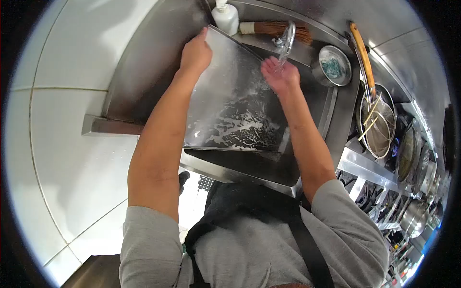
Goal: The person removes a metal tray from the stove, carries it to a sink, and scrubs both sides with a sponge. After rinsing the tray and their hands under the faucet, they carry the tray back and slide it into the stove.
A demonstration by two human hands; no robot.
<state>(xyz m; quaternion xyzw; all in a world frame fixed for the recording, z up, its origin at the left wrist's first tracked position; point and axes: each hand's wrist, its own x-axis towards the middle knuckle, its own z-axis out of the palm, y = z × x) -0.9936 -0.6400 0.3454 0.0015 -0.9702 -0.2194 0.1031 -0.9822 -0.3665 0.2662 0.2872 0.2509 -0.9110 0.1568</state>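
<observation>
A large flat metal tray [216,86] lies tilted across the sink [307,110], wet, with white suds on its lower part. My left hand [197,50] is closed on the tray's upper left corner. Under the faucet [289,36], my right hand [281,74] is open, palm up, fingers spread, with water running onto it. It is beside the tray's upper right edge and holds nothing.
Behind the sink are a white pump bottle [225,19] and a bristle brush [269,28]. A metal bowl [332,66] with a green scrubber stands at the right. Further right are strainers [377,125], a wooden-handled tool [362,53] and stove burners with pans.
</observation>
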